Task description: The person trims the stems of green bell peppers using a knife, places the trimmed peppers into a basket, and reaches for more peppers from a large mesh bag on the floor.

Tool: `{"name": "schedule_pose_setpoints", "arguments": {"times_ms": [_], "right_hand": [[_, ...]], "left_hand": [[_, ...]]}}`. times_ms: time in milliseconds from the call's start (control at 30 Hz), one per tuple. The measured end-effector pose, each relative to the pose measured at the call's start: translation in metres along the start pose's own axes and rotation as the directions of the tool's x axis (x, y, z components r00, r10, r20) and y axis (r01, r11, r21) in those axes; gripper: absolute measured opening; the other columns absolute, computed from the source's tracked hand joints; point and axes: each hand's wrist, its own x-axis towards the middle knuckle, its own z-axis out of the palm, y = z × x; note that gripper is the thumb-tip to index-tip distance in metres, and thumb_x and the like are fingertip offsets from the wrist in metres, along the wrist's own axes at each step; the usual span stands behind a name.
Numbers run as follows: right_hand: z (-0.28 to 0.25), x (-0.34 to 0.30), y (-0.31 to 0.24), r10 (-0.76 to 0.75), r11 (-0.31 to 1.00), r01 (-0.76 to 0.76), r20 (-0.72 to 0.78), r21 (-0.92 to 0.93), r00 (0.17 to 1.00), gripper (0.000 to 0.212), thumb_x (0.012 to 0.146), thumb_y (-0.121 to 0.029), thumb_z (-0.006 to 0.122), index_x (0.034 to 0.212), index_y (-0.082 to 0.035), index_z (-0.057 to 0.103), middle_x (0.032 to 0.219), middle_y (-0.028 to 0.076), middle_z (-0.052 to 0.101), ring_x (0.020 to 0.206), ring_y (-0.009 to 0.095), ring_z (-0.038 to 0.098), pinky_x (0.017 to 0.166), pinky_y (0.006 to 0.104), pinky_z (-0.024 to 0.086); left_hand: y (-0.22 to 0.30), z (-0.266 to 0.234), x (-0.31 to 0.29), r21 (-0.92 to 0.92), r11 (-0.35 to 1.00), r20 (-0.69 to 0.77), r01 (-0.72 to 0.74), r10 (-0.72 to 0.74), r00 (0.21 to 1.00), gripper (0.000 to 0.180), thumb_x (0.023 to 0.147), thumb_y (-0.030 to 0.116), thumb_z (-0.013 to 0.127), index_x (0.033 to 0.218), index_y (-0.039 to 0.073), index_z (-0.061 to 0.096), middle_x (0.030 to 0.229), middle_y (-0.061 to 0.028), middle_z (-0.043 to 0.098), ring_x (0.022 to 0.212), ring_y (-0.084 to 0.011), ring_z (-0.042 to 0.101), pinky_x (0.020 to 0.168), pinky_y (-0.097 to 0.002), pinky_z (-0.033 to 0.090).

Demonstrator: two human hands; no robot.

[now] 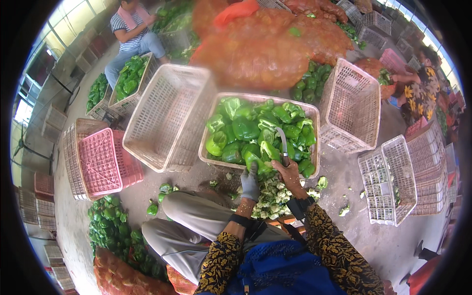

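My left hand (250, 185), in a grey glove, is closed on a green bell pepper (255, 163) at the near rim of a crate. Just to its right, my bare right hand (289, 176) grips the dark handle of a curved knife (283, 142), its hooked blade pointing up and away over the peppers. The pale plastic crate (202, 142) in front of me is full of green bell peppers (246, 129), several of them cut open. Below my hands lies a heap of pale pepper cores (273, 197).
Bare crates stand left (167, 118) and right (351, 108) of the full one. Red mesh sacks (255, 54) are piled beyond. Loose peppers (109, 221) and a pink crate (101, 160) lie left, stacked crates (427, 167) right. Two people (132, 37) sit farther off.
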Motion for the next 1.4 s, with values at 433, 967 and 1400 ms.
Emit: {"name": "schedule_pose_setpoints", "arguments": {"times_ms": [433, 967, 1400], "right_hand": [[-0.041, 0.032, 0.002, 0.101, 0.994, -0.098, 0.084, -0.043, 0.991, 0.03, 0.078, -0.026, 0.077, 0.089, -0.003, 0.062, 0.054, -0.004, 0.049, 0.041, 0.005, 0.041, 0.039, 0.0243, 0.029], [-0.054, 0.043, 0.007, 0.22, 0.935, -0.263, 0.194, 0.239, 0.956, 0.034, 0.081, -0.024, 0.075, 0.101, -0.004, 0.057, 0.06, -0.005, 0.043, 0.042, 0.006, 0.037, 0.041, 0.0258, 0.03], [-0.077, 0.051, -0.038, 0.021, 1.0, -0.02, 0.056, -0.012, 0.998, 0.031, 0.082, -0.026, 0.073, 0.097, -0.003, 0.058, 0.061, -0.001, 0.051, 0.042, 0.007, 0.042, 0.039, 0.0215, 0.034]], "left_hand": [[-0.023, 0.021, 0.008, -0.077, 0.997, -0.021, 0.021, -0.022, 1.0, 0.05, 0.089, 0.04, 0.065, 0.119, 0.003, 0.053, 0.105, -0.0075, 0.064, 0.089, -0.0178, 0.065, 0.072, -0.0312, 0.056], [-0.032, 0.013, 0.015, -0.202, 0.976, 0.03, 0.085, -0.08, 0.996, 0.066, 0.084, 0.037, 0.071, 0.132, 0.003, 0.041, 0.118, -0.013, 0.06, 0.102, -0.024, 0.063, 0.08, -0.0338, 0.053], [-0.002, 0.049, -0.014, -0.053, 0.976, 0.363, -0.213, 0.217, 0.906, 0.07, 0.078, 0.002, 0.069, 0.137, 0.004, 0.032, 0.12, -0.0116, 0.056, 0.109, -0.0186, 0.056, 0.09, -0.0336, 0.05]]}}
